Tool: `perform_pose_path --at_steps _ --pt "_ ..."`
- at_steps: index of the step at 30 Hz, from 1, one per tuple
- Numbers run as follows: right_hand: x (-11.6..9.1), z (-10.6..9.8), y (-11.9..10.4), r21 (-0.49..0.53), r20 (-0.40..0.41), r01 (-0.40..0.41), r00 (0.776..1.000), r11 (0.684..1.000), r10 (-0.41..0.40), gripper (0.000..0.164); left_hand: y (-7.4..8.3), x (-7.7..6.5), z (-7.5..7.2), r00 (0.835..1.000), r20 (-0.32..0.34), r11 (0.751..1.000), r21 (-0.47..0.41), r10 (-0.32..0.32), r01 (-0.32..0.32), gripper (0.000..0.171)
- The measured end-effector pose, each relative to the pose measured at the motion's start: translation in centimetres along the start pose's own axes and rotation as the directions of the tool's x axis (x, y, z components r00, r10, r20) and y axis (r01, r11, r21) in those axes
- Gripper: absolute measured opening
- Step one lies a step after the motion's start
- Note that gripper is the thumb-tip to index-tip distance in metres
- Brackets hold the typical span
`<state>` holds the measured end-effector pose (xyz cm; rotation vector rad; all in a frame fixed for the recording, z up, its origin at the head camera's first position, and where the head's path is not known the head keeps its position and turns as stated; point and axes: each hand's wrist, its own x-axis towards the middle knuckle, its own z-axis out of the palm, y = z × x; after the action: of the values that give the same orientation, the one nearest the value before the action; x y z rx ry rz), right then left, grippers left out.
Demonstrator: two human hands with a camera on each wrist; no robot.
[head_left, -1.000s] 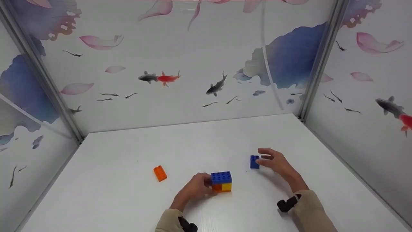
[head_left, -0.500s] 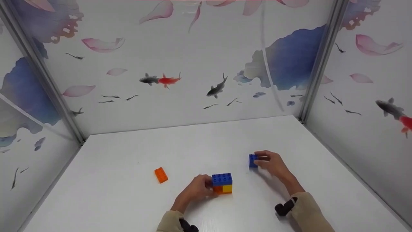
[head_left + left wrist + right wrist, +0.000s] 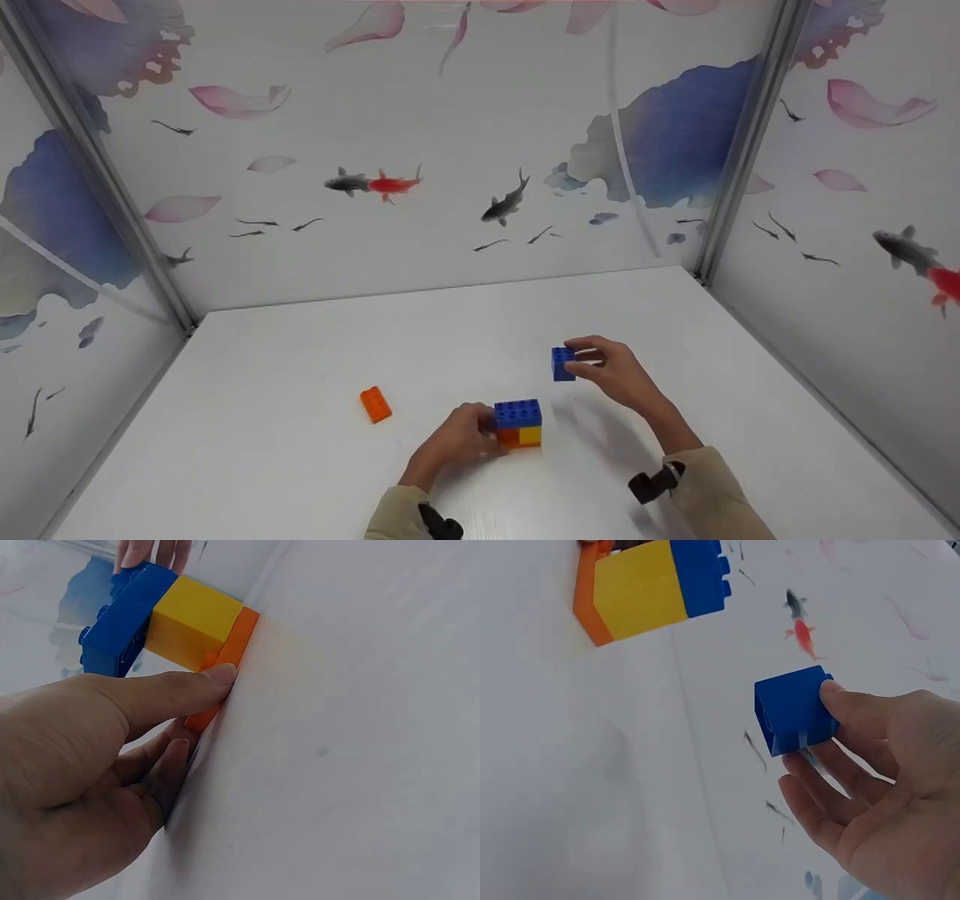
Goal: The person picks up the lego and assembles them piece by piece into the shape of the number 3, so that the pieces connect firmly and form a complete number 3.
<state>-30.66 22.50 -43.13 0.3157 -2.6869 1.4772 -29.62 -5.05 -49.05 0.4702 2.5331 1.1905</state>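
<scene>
My left hand [image 3: 456, 436] pinches the left end of an orange base brick [image 3: 238, 641], thumb on one side and fingers on the other. On this base stands a yellow brick [image 3: 193, 619], capped by a long blue brick [image 3: 517, 412]; the stack rests upright on the table. Between thumb and fingers of my right hand [image 3: 616, 373] is a small square blue brick [image 3: 795, 709], held above the table behind and right of the stack. Its hollow underside shows partly in the right wrist view.
A loose orange brick [image 3: 376, 405] lies flat on the white table [image 3: 285, 360], left of the stack. White panels [image 3: 420, 262] printed with fish and petals enclose the table at the back and both sides, joined by metal posts [image 3: 739, 150].
The right hand has closed on the small blue brick, lifted it off the table and carried it left toward the stack. The left hand and the stack have stayed in place.
</scene>
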Motion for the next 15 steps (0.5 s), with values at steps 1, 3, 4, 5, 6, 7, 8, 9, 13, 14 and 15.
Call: perform_pose_path --at_steps 1,3,4,5,6,7,8,9,13,14,15 --pt "-0.1 0.1 -0.5 0.002 0.004 0.006 1.000 1.000 -0.006 0.041 0.0 0.0 0.0 1.000 0.000 1.000 -0.005 -0.002 0.002 0.031" --pt "-0.2 0.3 -1.4 0.006 0.012 0.024 1.000 1.000 -0.024 0.040 0.1 0.0 0.0 1.000 -0.004 1.000 -0.011 -0.004 0.004 0.031" --pt "-0.2 0.4 -1.9 0.005 0.020 0.035 0.999 0.999 -0.036 0.040 0.1 -0.1 0.0 1.000 -0.007 1.000 -0.013 -0.004 0.004 0.031" --pt "-0.3 0.5 -2.3 0.004 0.028 0.047 0.999 0.999 -0.047 0.039 0.2 -0.1 0.0 1.000 -0.008 1.000 -0.019 -0.010 0.009 0.031" --pt "-0.3 0.6 -2.6 0.003 0.039 0.060 0.997 0.998 -0.060 0.039 0.2 -0.1 0.0 1.000 -0.011 1.000 -0.023 -0.013 0.013 0.032" --pt "-0.4 0.8 -2.9 0.004 0.049 0.068 0.996 0.998 -0.068 0.039 0.2 -0.2 -0.1 1.000 -0.012 1.000 -0.028 -0.013 0.013 0.033" --pt "-0.4 0.9 -3.2 0.003 0.058 0.078 0.995 0.997 -0.078 0.038 0.2 -0.2 -0.1 1.000 -0.014 0.999 -0.028 -0.016 0.016 0.033" --pt "-0.5 1.1 -3.4 0.003 0.066 0.087 0.994 0.996 -0.087 0.038 0.2 -0.2 -0.1 1.000 -0.013 0.999 -0.030 -0.018 0.018 0.033" --pt "-0.6 1.6 -3.6 0.015 0.097 0.127 0.987 0.992 -0.127 0.037 0.1 -0.3 -0.1 1.000 -0.009 0.999 -0.035 -0.010 0.010 0.031" --pt "-0.6 1.7 -3.6 0.017 0.103 0.136 0.985 0.991 -0.137 0.036 0.1 -0.3 -0.1 1.000 -0.007 0.999 -0.035 -0.008 0.007 0.031" --pt "-0.7 1.8 -3.5 0.020 0.110 0.140 0.984 0.990 -0.141 0.036 0.2 -0.3 -0.1 1.000 -0.005 0.999 -0.035 -0.002 0.001 0.031"
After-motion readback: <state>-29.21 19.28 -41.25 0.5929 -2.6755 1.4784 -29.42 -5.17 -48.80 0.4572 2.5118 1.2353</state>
